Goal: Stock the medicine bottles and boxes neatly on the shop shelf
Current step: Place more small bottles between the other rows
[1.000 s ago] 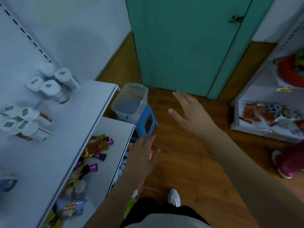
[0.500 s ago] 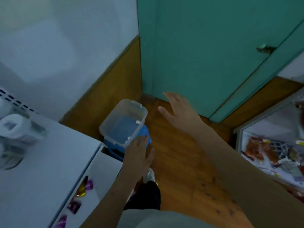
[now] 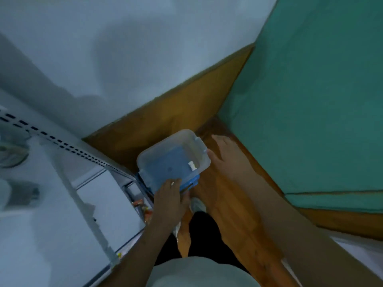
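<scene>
1. The clear plastic tub [image 3: 173, 153] sits on a blue stool [image 3: 189, 181] on the floor, in the corner between the white shelf unit and the teal door; it lies just ahead of the fingertips of both hands. Through its walls only the blue of the stool shows (whether anything lies inside is too blurred to tell).

2. The left hand [image 3: 170, 195] reaches in from below. Its fingers [image 3: 173, 183] lie over the tub's near edge, lightly bent, touching the rim where tub and stool meet. Whether they grip it or only rest on it I cannot tell.

3. The right hand [image 3: 224, 157] is at the tub's right end. Its fingers are straight and spread, the thumb [image 3: 212, 154] touching or just beside the tub's right corner, the other fingers pointing beyond it towards the door. It holds nothing.

4. Left of the left fingers stands the white shelf unit [image 3: 62, 204], its slotted upright [image 3: 68, 147] running back towards the tub. On the upper shelf, well apart from both hands, are blurred pale bottle shapes [image 3: 12, 154].

5. Beneath the left wrist, small coloured packets [image 3: 143, 206] show at the edge of a lower shelf.

6. Beyond the right fingers rises the teal door [image 3: 310, 100]; under both hands is the wooden floor [image 3: 228, 204].
</scene>
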`<action>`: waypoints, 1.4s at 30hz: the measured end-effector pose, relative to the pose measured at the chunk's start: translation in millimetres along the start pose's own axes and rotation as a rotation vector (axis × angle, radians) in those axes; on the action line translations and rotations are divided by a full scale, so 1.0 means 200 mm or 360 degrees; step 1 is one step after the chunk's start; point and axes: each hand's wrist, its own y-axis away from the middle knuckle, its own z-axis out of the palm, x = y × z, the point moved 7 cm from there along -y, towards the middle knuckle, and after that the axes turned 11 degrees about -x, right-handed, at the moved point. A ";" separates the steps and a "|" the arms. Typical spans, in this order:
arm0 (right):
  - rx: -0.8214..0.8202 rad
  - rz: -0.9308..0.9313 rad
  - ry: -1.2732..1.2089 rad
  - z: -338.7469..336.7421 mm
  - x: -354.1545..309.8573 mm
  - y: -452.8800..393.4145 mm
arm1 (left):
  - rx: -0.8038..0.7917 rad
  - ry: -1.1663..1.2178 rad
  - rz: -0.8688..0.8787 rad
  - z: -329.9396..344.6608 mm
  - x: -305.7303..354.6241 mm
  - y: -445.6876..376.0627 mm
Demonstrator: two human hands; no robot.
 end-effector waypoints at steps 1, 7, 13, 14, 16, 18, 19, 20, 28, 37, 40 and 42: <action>-0.0077 -0.0033 -0.0010 0.05 0.03 -0.08 | 0.0005 0.0035 -0.0074 0.02 -0.04 -0.04; -0.0616 -0.0131 0.0092 0.47 0.21 -0.58 | 0.0062 0.0280 -0.0564 0.20 -0.33 -0.32; -0.0997 -0.0109 0.0304 1.01 0.49 -1.02 | 0.0046 0.0470 -0.0935 0.40 -0.60 -0.66; -0.1037 -0.0120 0.0333 1.11 0.53 -1.08 | 0.0015 0.0460 -0.0983 0.46 -0.66 -0.73; -0.1114 -0.0120 0.0403 1.28 0.60 -1.19 | -0.0100 0.0461 -0.1084 0.60 -0.77 -0.86; -0.1143 -0.0096 0.0530 1.45 0.67 -1.29 | -0.0260 0.0425 -0.1161 0.76 -0.87 -0.98; -0.1142 -0.0075 0.0600 1.52 0.71 -1.34 | -0.0335 0.0401 -0.1202 0.82 -0.92 -1.03; -0.1140 -0.0041 0.0642 1.59 0.74 -1.37 | -0.0390 0.0393 -0.1246 0.89 -0.97 -1.07; -0.1002 0.0118 0.0612 1.88 0.83 -1.49 | -0.0373 0.0598 -0.1430 1.13 -1.16 -1.22; -0.0889 -0.0185 0.0235 1.66 0.69 -1.45 | -0.0137 0.0806 -0.1343 0.95 -1.12 -1.15; -0.0732 -0.0337 -0.0010 1.40 0.56 -1.36 | 0.0162 0.0971 -0.1197 0.74 -0.98 -1.06; -0.0653 -0.0408 -0.0145 1.21 0.47 -1.28 | 0.0318 0.1022 -0.1116 0.56 -0.86 -0.97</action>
